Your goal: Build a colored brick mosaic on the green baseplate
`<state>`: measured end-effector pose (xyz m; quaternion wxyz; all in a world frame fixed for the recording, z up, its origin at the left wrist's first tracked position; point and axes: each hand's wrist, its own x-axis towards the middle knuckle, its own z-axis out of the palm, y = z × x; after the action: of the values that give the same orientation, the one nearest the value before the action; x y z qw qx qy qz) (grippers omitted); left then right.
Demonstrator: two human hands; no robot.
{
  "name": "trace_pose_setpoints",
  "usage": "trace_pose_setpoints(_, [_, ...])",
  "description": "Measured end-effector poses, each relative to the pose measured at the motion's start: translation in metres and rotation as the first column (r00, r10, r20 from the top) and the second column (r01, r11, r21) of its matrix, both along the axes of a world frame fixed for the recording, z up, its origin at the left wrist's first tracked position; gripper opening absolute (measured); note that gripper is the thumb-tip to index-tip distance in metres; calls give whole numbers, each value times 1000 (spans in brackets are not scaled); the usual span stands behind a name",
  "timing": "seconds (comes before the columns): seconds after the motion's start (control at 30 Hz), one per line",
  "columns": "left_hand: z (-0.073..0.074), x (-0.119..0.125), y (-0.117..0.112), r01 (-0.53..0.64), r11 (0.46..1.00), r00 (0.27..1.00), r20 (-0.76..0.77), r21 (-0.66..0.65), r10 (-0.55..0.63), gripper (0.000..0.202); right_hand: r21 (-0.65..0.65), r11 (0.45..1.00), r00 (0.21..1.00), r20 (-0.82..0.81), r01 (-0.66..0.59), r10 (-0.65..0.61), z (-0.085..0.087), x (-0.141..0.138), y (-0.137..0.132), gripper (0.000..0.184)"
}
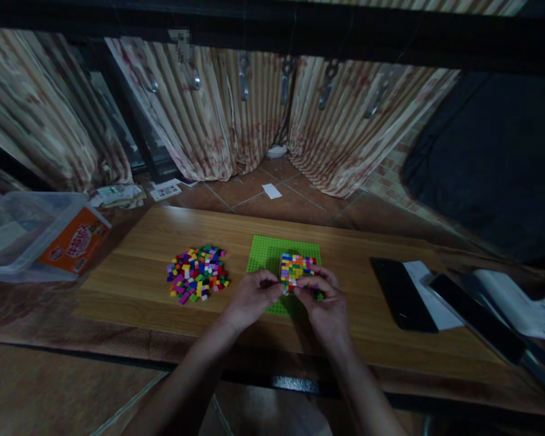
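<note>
A green studded baseplate [266, 254] lies on the wooden table [154, 242]. On it stands a small multicoloured block of tiny bricks [295, 267]. My left hand [249, 300] pinches at the block's near left corner with curled fingers. My right hand [327, 303] wraps its fingers round the block's near right side. What sits between the fingertips is too small to make out. A heap of several loose coloured bricks [197, 274] lies to the left of the baseplate, apart from both hands.
A clear plastic bin [13, 233] with an orange packet [75, 242] sits at the far left. Two dark phones [402, 290] [475, 309] and white papers [513, 303] lie on the right. Striped curtains [218, 115] hang behind, above a tiled floor.
</note>
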<state>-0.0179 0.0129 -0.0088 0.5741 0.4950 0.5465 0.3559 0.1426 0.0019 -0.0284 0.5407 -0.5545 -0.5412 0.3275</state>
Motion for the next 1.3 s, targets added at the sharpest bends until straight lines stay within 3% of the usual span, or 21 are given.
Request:
trace_pose_setpoints(0.3, [1,-2,-1,9,999,1000,-16,32,-9,16,20,999,999,24,-29,28,-1,1,3,4])
trace_pose_setpoints(0.4, [6,-20,3,30,994,999,-42,101,-26,16,13,999,999,18,-49,49,-3,4,2,7])
trace_pose_setpoints(0.5, [11,-52,10,-17,980,986,-161,200,50,12,-6,1000,996,-89,-24,23,-5,10,1,13])
trace_pose_setpoints(0.57, [14,-77,12,-43,961,944,-303,274,128,7,-29,999,986,-162,33,-37,-6,14,1,17])
trace_pose_setpoints(0.63, [16,-99,11,-62,960,858,-478,271,191,9,-70,995,973,-211,76,-89,-7,17,1,20])
trace_pose_setpoints(0.73, [16,-117,5,-4,971,734,-659,237,164,15,-125,989,964,-242,82,-111,-8,19,1,24])
trace_pose_setpoints(0.97, [12,-104,-1,262,925,606,-793,275,64,24,-119,989,971,-209,92,-115,-10,13,0,24])
trace_pose_setpoints(1.13, [8,-97,-1,304,904,577,-813,300,76,23,-113,990,982,-157,88,-106,-10,15,-1,26])
trace_pose_setpoints(1.3, [2,-94,-1,273,896,588,-798,349,132,22,-152,984,978,-172,93,-119,-11,16,0,25])
